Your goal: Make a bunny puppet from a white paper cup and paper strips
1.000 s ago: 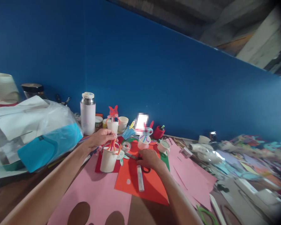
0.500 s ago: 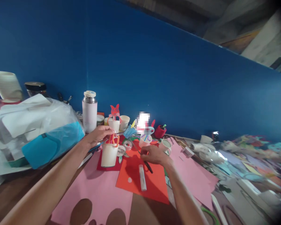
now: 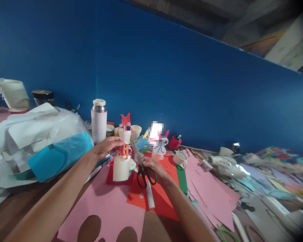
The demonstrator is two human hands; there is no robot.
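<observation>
My left hand (image 3: 111,146) is closed in a pinch on a small white piece (image 3: 125,142), just above a white paper cup (image 3: 121,169). What that piece is I cannot make out. Orange strips (image 3: 125,152) stand up out of the cup. My right hand (image 3: 149,163) grips black-handled scissors (image 3: 142,176), their blades pointing up and away, to the right of the cup. A light glue-stick-like tube (image 3: 149,195) lies on orange paper (image 3: 164,198), partly behind the scissor handles. A round paper cut-out (image 3: 133,165) is at the cup's right side.
Behind the cup stand a flask (image 3: 99,122), a red cat figure (image 3: 125,120) in a cup and stacked paper cups (image 3: 135,133). A plastic bag of paper (image 3: 47,134) fills the left. Pink sheets (image 3: 212,191) and craft scraps (image 3: 275,168) spread right. A blue wall (image 3: 192,84) rises behind.
My right hand has moved left toward the cup and turned, so the scissors' handle loops now show over the tube. My left hand keeps its pinch. The view has shifted slightly.
</observation>
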